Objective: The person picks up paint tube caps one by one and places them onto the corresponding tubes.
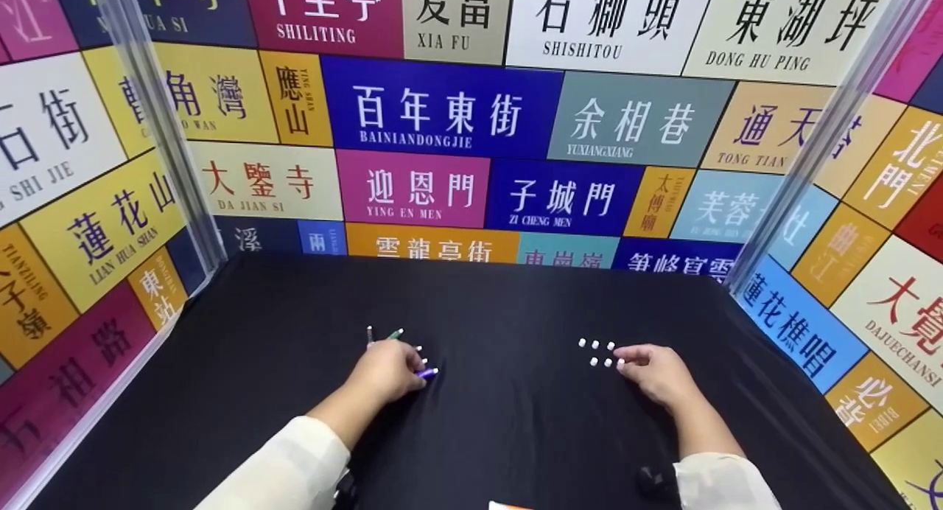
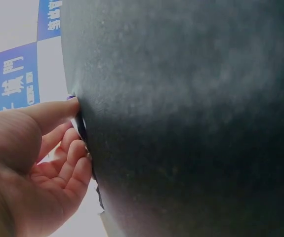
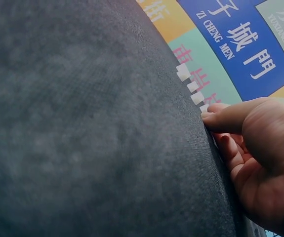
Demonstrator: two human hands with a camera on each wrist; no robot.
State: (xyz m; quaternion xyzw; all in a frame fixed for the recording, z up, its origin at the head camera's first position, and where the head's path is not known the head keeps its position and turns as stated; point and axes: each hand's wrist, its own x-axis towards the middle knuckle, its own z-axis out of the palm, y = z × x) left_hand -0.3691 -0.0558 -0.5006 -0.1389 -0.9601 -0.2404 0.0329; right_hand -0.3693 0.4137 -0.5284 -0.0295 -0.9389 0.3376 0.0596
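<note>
My left hand [image 1: 387, 366] is low over the black cloth, thumb and fingertips pinching a slim purple stick with a white end [image 1: 427, 374]. Beyond that hand lie a green stick [image 1: 396, 334] and a dark stick [image 1: 370, 336], both white-tipped. More white tips show beside its fingers; the hand hides the rest. In the left wrist view, a bit of purple peeks out at the thumb tip. On the other side, my right hand [image 1: 659, 374] pinches a small white block [image 1: 621, 362] at the end of two short rows of similar white blocks [image 1: 595, 344].
Black cloth [image 1: 501, 414] covers the table. Panels with coloured place-name signs [image 1: 442, 112] stand behind and on both sides, with clear corner strips [image 1: 825, 127]. A white and orange edge [image 1: 508, 505] pokes in at the front.
</note>
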